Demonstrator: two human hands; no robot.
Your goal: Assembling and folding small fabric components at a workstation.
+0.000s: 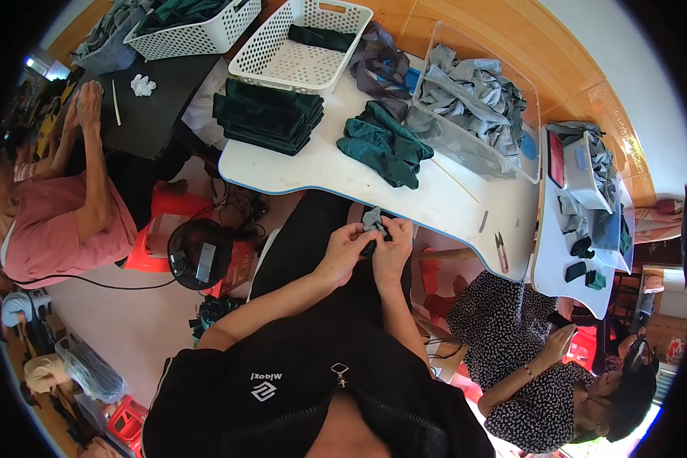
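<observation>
Above my lap, just off the table's near edge, my left hand (340, 253) and my right hand (391, 250) pinch a small crumpled cloth piece (372, 220) between them. Its upper part is grey-green, and a darker bit shows between the fingers. The fingers cover the rest of it. On the white table (298, 172) beyond, a loose heap of dark green velvety cloth pieces (385, 143) lies closest to my hands. Left of that heap stands a neat stack of dark green velvety cloth (267, 116).
Behind the stack is a white perforated basket (282, 70) holding a dark green roll. A clear bin (473, 145) of grey cloth stands at the back right. Thread snips (501, 252) and a thin stick (456, 180) lie on the table. Co-workers sit at left and lower right.
</observation>
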